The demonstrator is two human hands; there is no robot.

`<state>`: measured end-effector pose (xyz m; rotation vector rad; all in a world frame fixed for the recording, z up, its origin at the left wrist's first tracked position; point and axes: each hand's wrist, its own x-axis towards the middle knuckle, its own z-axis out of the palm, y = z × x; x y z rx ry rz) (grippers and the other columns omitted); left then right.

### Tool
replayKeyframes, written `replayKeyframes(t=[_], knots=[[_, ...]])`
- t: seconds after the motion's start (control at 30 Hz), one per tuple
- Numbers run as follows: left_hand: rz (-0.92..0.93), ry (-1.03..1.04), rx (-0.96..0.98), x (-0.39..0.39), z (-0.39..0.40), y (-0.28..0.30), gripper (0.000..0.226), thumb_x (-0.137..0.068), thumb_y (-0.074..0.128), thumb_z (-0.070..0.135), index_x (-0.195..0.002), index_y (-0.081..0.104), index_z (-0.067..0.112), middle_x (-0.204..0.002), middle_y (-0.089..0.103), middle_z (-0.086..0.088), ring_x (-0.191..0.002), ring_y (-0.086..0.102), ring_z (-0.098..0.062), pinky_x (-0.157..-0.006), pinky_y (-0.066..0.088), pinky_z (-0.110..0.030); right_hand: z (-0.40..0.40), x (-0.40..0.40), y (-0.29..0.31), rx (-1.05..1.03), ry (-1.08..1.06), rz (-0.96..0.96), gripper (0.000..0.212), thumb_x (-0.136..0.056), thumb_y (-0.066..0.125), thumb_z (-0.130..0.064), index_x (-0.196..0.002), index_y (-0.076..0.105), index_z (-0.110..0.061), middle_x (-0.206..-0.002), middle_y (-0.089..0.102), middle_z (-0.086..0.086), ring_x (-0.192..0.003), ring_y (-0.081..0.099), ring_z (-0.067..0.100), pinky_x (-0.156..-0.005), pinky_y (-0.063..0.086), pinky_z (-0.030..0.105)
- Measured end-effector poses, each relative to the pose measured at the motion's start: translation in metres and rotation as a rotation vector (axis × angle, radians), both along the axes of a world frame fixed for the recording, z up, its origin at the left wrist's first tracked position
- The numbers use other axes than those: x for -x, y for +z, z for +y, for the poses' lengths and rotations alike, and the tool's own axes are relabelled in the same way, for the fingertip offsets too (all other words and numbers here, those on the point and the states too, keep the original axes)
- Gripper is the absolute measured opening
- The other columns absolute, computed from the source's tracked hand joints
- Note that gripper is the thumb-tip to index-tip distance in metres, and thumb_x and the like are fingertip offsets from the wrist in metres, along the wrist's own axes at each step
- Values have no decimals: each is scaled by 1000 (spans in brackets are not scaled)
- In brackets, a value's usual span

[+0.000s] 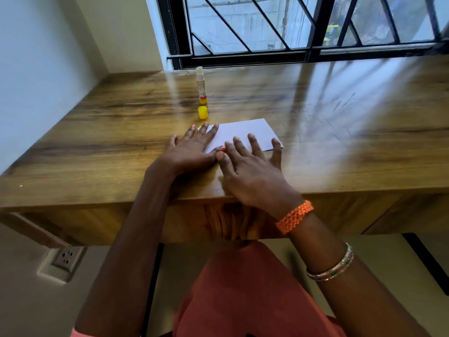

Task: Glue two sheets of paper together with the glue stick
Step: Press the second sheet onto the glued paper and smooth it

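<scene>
A white paper sheet (245, 132) lies flat on the wooden desk (121, 132), near its front edge. My left hand (192, 152) rests palm down on the sheet's left end, fingers spread. My right hand (252, 171) lies flat on the sheet's near edge and right part, fingers apart. Whether a second sheet lies under the top one cannot be told. Behind the paper the glue stick (201, 86) stands upright with its glue tip bare. Its yellow cap (202, 112) stands separately just in front of it.
A barred window (291, 27) runs along the back of the desk. A white wall (36, 57) closes the left side. A wall socket (66, 257) sits low on the left, below the desk. My lap in orange cloth (243, 295) is under the desk front.
</scene>
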<state>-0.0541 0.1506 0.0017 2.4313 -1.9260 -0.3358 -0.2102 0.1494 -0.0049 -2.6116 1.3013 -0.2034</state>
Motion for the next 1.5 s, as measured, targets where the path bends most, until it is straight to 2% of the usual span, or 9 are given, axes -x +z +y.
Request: replayKeyframes(t=[0.1, 0.27, 0.47, 0.6, 0.67, 0.83, 1.0, 1.23, 1.5], knots=[[64, -27, 14, -7, 5, 4, 67, -94, 29, 54, -147, -8, 38, -159, -10, 10, -147, -6, -12, -118, -5, -47, -13, 12, 1, 29, -31, 40, 56, -97, 7, -51, -150, 12, -34, -159, 6, -13, -147, -6, 14, -110, -20, 52], [264, -79, -23, -26, 9, 18, 88, -89, 48, 48, -145, -19, 34, -158, -17, 3, -147, -8, -15, -119, -4, -44, -31, 37, 6, 48, -151, 139, 61, -97, 4, -51, -151, 10, -24, -160, 4, -10, -147, -9, 17, -108, -24, 53], [248, -31, -74, -24, 9, 17, 97, -87, 50, 50, -143, -25, 29, -157, -23, 0, -146, -15, -19, -120, -4, -40, -32, 19, 12, 36, -137, 221, 68, -95, 0, -53, -151, 10, -16, -160, 6, -3, -146, -12, 19, -105, -27, 55], [242, -49, -63, -23, 10, 19, 96, -89, 49, 47, -143, -27, 25, -157, -23, -1, -146, -13, -20, -120, -4, -40, -24, -10, 9, -102, 225, 70, 61, -95, 2, -55, -150, 11, -31, -159, 3, -13, -146, -9, 8, -110, -23, 52], [235, -53, -74, -23, 11, 19, 95, -89, 47, 47, -143, -28, 23, -157, -22, -2, -146, -14, -19, -120, -4, -38, -28, -11, 11, -138, 300, 53, 61, -95, 1, -55, -150, 11, -32, -159, 3, -15, -145, -7, 4, -113, -19, 48], [208, -12, -122, -23, 12, 19, 98, -87, 44, 55, -143, -30, 23, -157, -22, -5, -146, -17, -18, -119, -6, -37, -69, 16, 12, -18, 102, 195, 66, -94, -1, -58, -151, 2, -26, -159, -3, -11, -146, -5, 6, -114, -18, 48], [122, 31, -151, -18, 14, 21, 94, -88, 38, 59, -146, -21, 14, -155, -27, -4, -144, -23, -19, -118, -8, -38, -88, 21, 22, -89, 26, 281, 75, -88, -8, -64, -151, 0, -23, -160, -5, -6, -145, -14, 12, -109, -26, 50], [75, 91, -201, -13, 18, 29, 88, -89, 38, 57, -149, -14, 17, -153, -30, -12, -141, -29, -29, -117, -7, -46, -49, -24, 29, -187, 405, 210, 61, -94, -4, -55, -150, 6, -32, -159, -3, -12, -142, -23, 11, -109, -27, 49], [68, 106, -246, -8, 20, 35, 88, -90, 37, 55, -148, -14, 13, -153, -29, -14, -141, -28, -30, -117, -6, -47, -62, -59, 33, -127, 417, 299, 62, -91, -8, -59, -149, -3, -37, -159, 0, -9, -144, -19, 17, -109, -24, 54]])
